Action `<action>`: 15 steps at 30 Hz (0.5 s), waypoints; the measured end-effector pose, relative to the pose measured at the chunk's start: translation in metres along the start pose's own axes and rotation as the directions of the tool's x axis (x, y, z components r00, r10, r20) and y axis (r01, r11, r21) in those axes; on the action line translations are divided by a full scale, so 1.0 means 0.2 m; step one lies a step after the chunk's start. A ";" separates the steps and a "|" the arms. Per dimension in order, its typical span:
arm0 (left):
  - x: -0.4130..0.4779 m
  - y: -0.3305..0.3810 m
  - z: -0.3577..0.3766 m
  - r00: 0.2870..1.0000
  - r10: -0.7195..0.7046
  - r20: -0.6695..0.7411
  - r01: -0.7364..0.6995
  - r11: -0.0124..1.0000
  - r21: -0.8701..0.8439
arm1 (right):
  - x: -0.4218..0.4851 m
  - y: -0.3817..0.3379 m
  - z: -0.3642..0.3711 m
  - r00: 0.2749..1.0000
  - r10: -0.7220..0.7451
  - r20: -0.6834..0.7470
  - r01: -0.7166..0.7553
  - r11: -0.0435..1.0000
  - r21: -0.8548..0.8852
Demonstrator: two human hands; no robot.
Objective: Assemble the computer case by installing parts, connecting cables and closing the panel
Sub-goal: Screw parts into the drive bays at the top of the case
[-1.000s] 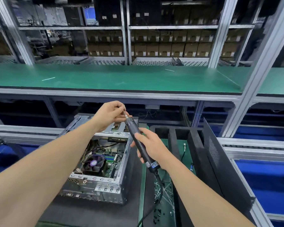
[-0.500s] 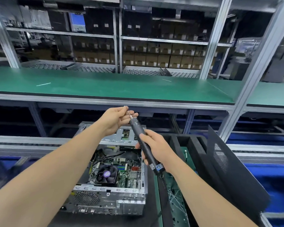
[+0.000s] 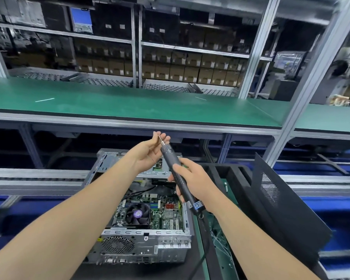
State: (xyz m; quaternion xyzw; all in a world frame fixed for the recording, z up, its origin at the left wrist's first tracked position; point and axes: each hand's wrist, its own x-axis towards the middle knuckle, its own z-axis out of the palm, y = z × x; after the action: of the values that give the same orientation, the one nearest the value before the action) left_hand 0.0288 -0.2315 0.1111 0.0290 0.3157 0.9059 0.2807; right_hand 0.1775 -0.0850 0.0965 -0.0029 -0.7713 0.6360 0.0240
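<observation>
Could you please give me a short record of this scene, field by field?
Right hand: grips the electric screwdriver, tip raised
Left hand: fingertips pinch the bit
Computer case: open on top, below the hands
CPU fan: visible inside the case
Side panel: off, standing tilted to the right of the case

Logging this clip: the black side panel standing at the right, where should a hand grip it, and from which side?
Take the black side panel by its upper edge, coming from above. It stands on edge, tilted, with that rim free. The right hand grips the electric screwdriver, so probably set that down first.
</observation>
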 end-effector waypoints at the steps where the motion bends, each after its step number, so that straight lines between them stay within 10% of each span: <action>1: 0.00 0.00 0.00 1.000 0.001 -0.006 -0.001 1.000 0.001 | 0.00 0.00 0.00 1.000 0.002 -0.002 -0.002 1.000 -0.007; 15: 0.01 0.00 0.00 1.000 0.006 -0.021 -0.002 0.983 0.184 | 0.01 0.01 -0.01 0.998 0.034 -0.045 -0.038 0.995 -0.090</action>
State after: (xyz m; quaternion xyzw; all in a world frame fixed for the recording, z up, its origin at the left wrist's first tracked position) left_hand 0.0266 -0.2303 0.1111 0.0459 0.4011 0.8736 0.2718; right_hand 0.1748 -0.0834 0.0951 -0.0317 -0.7985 0.6004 0.0290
